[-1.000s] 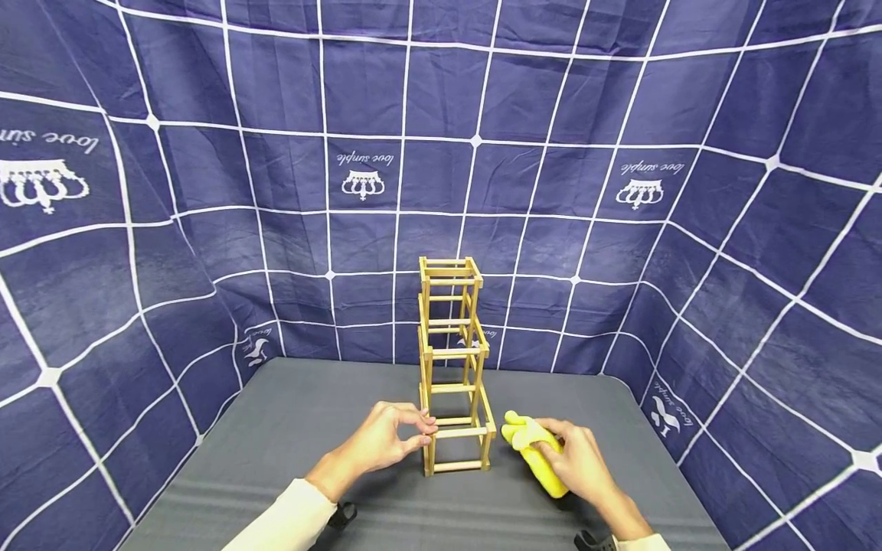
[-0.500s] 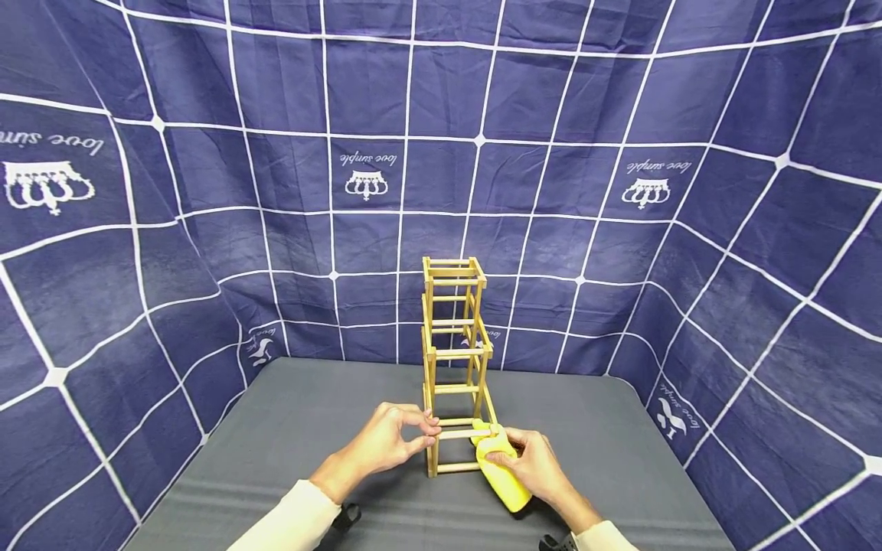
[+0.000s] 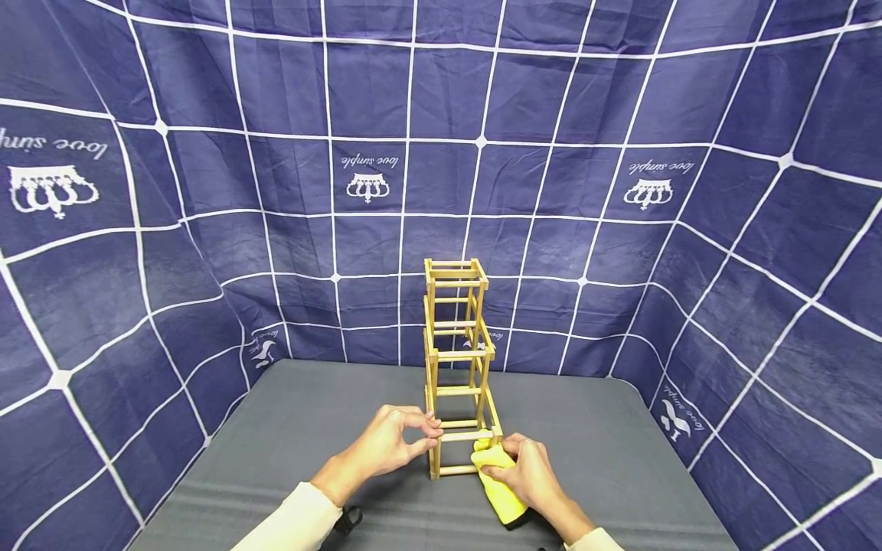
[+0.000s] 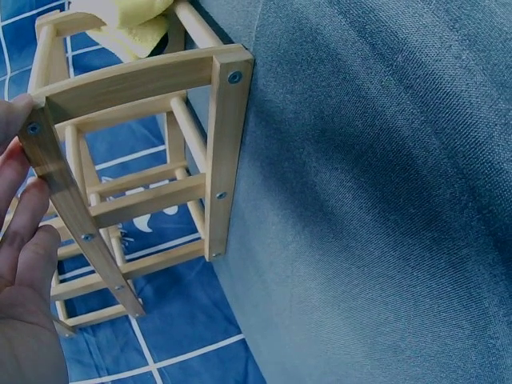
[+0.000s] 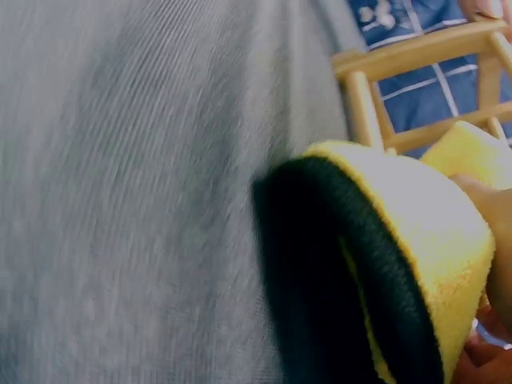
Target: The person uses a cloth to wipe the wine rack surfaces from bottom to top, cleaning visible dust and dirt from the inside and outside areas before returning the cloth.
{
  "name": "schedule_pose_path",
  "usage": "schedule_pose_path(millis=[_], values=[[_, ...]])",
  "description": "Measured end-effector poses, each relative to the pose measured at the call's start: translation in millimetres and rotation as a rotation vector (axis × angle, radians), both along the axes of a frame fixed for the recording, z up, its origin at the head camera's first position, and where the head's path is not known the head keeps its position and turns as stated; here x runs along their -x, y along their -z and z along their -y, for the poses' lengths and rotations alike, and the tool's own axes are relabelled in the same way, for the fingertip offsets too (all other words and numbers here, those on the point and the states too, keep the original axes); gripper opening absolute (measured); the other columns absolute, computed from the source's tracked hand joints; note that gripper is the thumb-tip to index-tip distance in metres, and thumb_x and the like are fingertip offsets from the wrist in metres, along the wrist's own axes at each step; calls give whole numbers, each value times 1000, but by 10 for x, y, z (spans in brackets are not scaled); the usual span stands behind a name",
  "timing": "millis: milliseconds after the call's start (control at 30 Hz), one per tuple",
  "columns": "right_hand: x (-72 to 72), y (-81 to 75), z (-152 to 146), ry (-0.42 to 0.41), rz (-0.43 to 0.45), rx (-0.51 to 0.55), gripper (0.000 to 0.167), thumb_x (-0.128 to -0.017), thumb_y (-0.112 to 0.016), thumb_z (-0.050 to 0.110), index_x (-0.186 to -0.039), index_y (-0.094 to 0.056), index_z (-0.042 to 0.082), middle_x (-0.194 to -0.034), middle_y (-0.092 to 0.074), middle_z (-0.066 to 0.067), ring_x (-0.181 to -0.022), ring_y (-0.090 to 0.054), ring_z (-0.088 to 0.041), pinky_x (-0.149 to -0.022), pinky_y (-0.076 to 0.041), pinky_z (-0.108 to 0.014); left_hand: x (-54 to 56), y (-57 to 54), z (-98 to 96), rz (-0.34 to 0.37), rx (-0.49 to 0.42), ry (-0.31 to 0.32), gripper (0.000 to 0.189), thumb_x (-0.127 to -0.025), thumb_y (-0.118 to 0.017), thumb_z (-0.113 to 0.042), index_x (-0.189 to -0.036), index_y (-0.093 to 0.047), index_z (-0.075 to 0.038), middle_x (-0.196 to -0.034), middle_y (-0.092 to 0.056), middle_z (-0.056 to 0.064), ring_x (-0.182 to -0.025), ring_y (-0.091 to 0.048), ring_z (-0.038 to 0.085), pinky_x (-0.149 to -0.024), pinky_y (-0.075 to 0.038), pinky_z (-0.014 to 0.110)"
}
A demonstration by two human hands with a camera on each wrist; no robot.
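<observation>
left hand: thumb and fingertips pinch the near left corner of the lowest tier of the wooden rack, at the top of the post. in the left wrist view, one fingertip lies over the corner and the other fingers lie along the left side of the post.

right hand: thumb and fingers grasp the yellow cloth against the near right corner of the same tier. the cloth is folded; its upper end reaches in past the post, and its lower end hangs toward the near side. the right wrist view shows a dark underside at the open fold.

the rack stands upright at the middle of the table, between the two hands. it has three stepped tiers, low at the near side and tall at the far side, built of posts, rails and round bars. screw heads are visible on the near frame.

a pale left sleeve and a pale right sleeve enter from the near edge. the table has a grey cover with shallow creases at the near left. blue fabric with white grid lines and printed crowns encloses the far, left and right sides
</observation>
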State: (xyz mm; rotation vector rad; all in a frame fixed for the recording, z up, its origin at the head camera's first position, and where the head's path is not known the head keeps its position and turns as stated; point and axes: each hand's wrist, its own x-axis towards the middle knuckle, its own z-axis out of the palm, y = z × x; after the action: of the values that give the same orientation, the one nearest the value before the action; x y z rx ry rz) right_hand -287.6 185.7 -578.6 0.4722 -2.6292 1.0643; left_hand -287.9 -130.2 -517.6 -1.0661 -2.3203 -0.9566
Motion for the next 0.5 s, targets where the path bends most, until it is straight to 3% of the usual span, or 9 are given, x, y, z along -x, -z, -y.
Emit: schedule_pose_path(millis=[167, 300, 500], values=[[-33, 19, -112, 4, 9, 108, 28, -74, -112, 22, -93, -91, 26, -86, -79, 13, -74, -58, 4, -68, -52, -18, -14, 31, -10, -5, -7, 4, 9, -96, -97, -10, -100, -92, -17, -109, -91, -7, -111, -89, 17, -107, -71, 43], [-60, -55, -254, 19, -16, 218, 30, -76, -109, 13, -99, -93, 22, -85, -78, 11, -75, -61, 3, -67, -54, -18, -21, 35, -8, -19, -3, 6, 12, -95, -97, -9, -103, -93, -17, -113, -90, -3, -109, -88, 17, -105, -72, 41], [-79, -354, -460, 65, -232, 191, 37, -78, -106, 3, -108, -91, 19, -103, -85, 7, -92, -71, 5, -81, -57, -7, -33, 8, 22, -21, 12, -3, 15, -93, -99, -11, -105, -94, -19, -124, -86, 3, -111, -86, 26, -101, -72, 42]])
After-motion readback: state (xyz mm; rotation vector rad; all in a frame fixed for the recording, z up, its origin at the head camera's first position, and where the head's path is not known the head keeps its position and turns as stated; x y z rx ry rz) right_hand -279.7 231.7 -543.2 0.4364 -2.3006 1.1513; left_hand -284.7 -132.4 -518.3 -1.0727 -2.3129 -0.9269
